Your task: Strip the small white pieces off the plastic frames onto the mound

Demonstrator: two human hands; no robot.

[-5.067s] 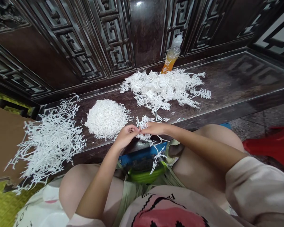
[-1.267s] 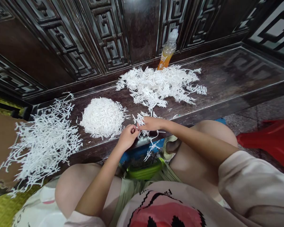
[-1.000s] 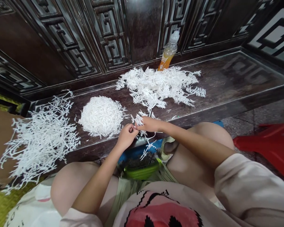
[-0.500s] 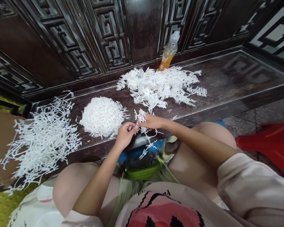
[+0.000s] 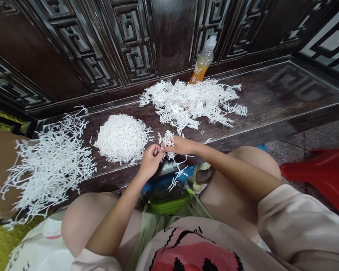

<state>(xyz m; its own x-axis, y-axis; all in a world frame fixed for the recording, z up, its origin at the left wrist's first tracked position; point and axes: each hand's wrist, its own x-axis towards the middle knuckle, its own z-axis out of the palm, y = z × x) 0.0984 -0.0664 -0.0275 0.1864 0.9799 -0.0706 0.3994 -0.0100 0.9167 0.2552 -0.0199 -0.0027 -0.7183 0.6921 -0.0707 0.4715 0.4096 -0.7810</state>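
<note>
"Dark carved wooden ledge point(image 5: 271, 90), right? What's at its near edge?"

"The left hand point(image 5: 151, 162) is clenched, pinching a thin white sprig point(image 5: 161, 149) between finger and thumb. The right hand point(image 5: 180, 145), just beside it, grasps a small tangle of sprigs point(image 5: 166, 140)."

"And farther along the ledge?"

"Toward its left end sit a tight round mound of sprigs point(image 5: 122, 139) and a loose heap point(image 5: 52, 165), which spills over a cardboard sheet point(image 5: 2, 165). At the back lies a wide loose pile point(image 5: 189, 103), with an orange drink bottle point(image 5: 203, 62) just behind it, near the carved panels point(image 5: 132, 37)."
</note>
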